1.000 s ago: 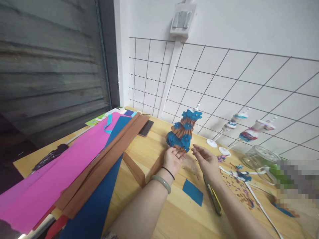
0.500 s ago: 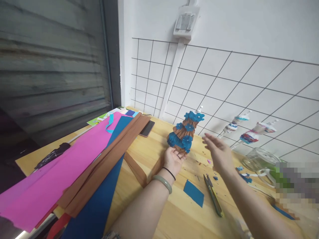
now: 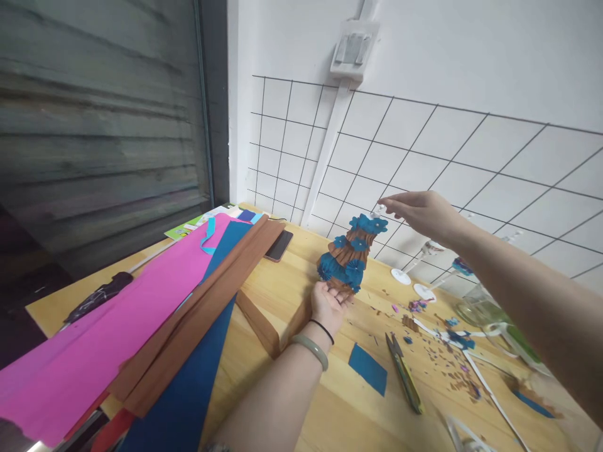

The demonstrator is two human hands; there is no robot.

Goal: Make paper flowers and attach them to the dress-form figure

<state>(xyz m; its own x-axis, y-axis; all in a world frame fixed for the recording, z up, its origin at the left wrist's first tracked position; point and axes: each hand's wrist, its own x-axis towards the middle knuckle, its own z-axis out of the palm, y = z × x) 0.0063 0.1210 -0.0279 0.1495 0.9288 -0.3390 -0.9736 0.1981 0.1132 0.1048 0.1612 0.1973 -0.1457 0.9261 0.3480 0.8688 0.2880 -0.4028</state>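
A miniature dress form (image 3: 351,251) wears a pleated brown and blue paper dress with blue paper flowers; it leans slightly to the right. My left hand (image 3: 330,302) is palm up under the skirt, its fingers curled round the lower part of the form and partly hidden by it. My right hand (image 3: 417,210) is raised at the top, its fingers stretched out and the fingertips at the small white neck knob; whether they press on it I cannot tell. Below lie a blue paper piece (image 3: 367,369) and yellow-handled thread snips (image 3: 405,375).
Pink paper (image 3: 117,326), brown paper strips (image 3: 198,314) and blue paper (image 3: 183,383) cover the left side, near a phone (image 3: 279,245). Paper scraps (image 3: 455,370) litter the right. Behind my right arm are two more stands (image 3: 400,276) and a clear jar (image 3: 478,307).
My right hand has risen from beside the dress form to its top knob. The left hand still supports the form, which has hardly moved.
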